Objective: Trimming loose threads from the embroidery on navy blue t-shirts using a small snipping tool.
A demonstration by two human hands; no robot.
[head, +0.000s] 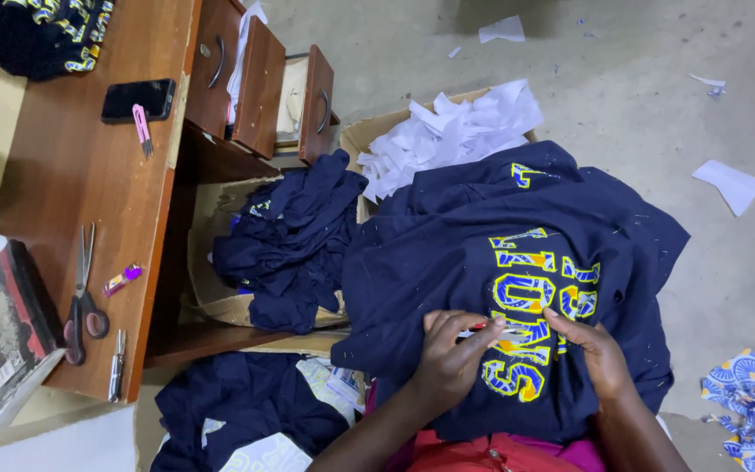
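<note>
Navy shirt (447,262) with blue-and-yellow patterned lettering, spread face up over lap, small red-handled tool (482,328) resting on the letters

2 hands (452,358) (592,350) – 1 phone (137,99), 1 pr scissors (83,297), 3 drawers (259,87) – 1 box paper scraps (447,131).

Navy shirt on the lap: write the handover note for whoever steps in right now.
Left hand: pinching a small red-tipped tool against the shirt's lettering.
Right hand: flat on the navy shirt, holding the fabric by the blue-and-yellow appliqué letters.
Nearby: more navy garments heaped in the cardboard box; white paper scraps in a second box; scissors on the desk.
Done: cannot tell.
Left: the shirt in hand is mid-work.
</note>
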